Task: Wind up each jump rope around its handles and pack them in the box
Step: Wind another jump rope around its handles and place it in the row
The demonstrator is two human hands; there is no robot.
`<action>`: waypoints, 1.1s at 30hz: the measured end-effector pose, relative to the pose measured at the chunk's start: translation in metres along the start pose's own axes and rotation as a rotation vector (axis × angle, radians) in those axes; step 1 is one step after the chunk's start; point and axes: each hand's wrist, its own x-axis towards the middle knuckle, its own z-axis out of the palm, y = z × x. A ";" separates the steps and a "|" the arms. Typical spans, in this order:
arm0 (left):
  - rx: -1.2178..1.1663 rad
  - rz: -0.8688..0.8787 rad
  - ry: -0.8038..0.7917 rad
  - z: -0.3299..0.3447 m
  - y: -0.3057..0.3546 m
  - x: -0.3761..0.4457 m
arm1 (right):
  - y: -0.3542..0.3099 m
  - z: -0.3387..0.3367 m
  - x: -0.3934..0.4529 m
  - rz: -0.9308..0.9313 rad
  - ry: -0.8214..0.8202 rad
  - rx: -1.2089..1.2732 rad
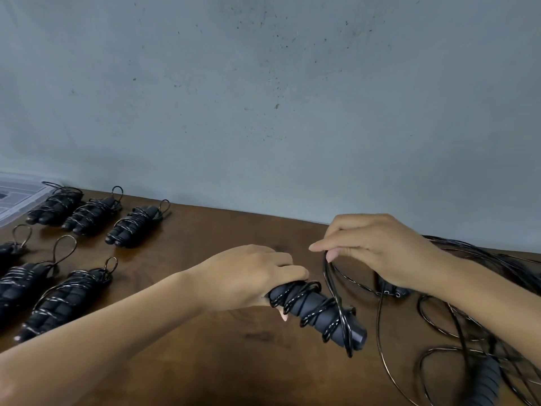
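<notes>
My left hand grips the dark handles of a jump rope just above the brown table, with several turns of black rope round them. To the right, my right hand pinches the loose black rope that runs down to the handles. Several wound jump ropes lie in two rows at the left. A clear plastic box sits at the far left edge, mostly out of view.
A tangle of unwound black ropes covers the table's right side, with a loose ribbed handle at the lower right. A grey wall rises right behind the table's far edge.
</notes>
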 end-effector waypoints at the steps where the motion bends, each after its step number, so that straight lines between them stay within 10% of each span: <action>1: 0.014 0.017 0.031 0.001 0.001 -0.001 | -0.001 0.005 0.000 0.050 0.004 0.087; 12: -0.330 -0.132 0.223 0.006 0.019 -0.013 | -0.020 0.048 0.004 0.388 0.075 0.757; 20: -1.089 -0.458 0.472 0.024 0.039 -0.017 | -0.029 0.072 -0.011 0.504 0.021 0.514; 33: -1.465 -0.703 0.756 0.057 0.047 -0.019 | -0.075 0.082 -0.014 0.622 0.259 0.334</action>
